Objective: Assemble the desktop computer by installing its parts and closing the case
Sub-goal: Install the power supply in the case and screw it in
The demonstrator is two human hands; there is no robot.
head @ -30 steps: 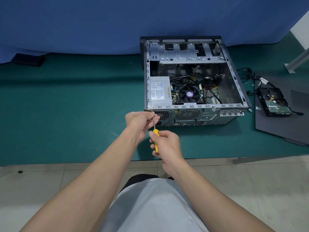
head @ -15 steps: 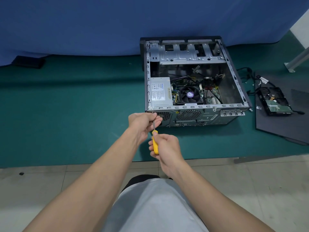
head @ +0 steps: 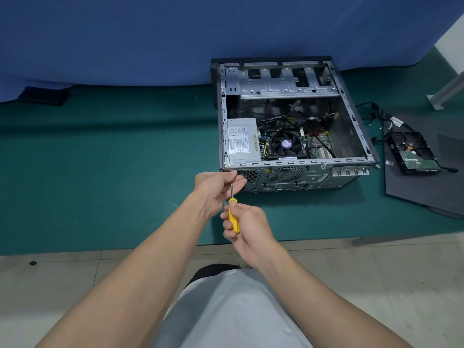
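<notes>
Barely shifted, screwdriver (head: 234,217) was gripped by right hand (head: 247,227), pinched by left hand (head: 216,187); hard drive (head: 411,153) and side panel (head: 426,187) were left uninstalled.

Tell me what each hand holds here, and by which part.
The right hand grips the screwdriver by its yellow handle; the left hand pinches its metal shaft near the tip.

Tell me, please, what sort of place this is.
Probably an improvised workshop floor, not a bench: the open computer case sits on a green mat over floor tiles, with a blue cloth backdrop behind.
</notes>
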